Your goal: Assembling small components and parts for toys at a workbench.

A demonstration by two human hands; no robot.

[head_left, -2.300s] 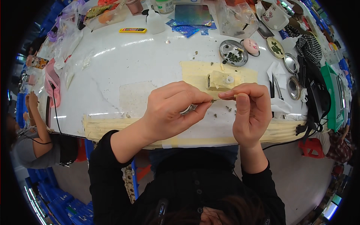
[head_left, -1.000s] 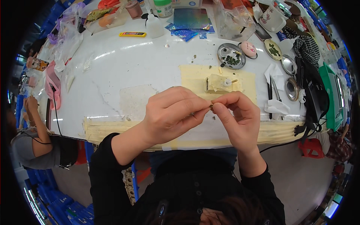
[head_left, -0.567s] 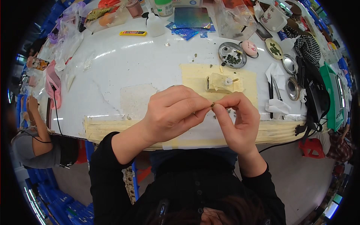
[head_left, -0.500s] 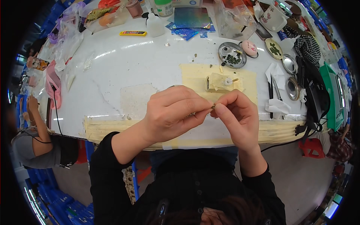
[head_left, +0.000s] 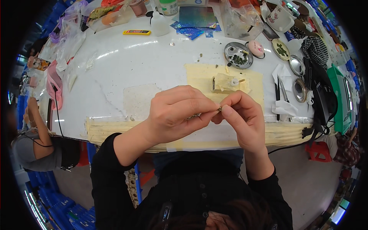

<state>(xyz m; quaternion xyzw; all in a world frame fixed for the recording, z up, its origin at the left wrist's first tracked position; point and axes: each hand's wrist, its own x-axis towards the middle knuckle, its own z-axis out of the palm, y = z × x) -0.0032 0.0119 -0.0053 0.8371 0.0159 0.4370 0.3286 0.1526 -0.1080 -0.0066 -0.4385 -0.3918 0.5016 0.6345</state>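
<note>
My left hand and my right hand meet fingertip to fingertip above the table's near side. Between them both pinch a tiny dark, gold-tinted piece, too small and covered to name. A bit of something speckled shows beneath my left fingers; the rest of it is hidden in the hand. Just beyond my fingertips a small block wrapped in cream tape rests on a cream sheet, a white nozzle-like tip and thin stick on it.
Farther off stands a round metal dish of dark green bits, beside a pink rounded case and an oval dish of green pieces. Tweezers lie on tissue at right. A white squeeze bottle stands at the back. Another person's arm shows at left.
Both hands stay nearly in place, fingertips still together on the tiny piece. The view has shifted slightly. Nothing on the table has visibly moved.
</note>
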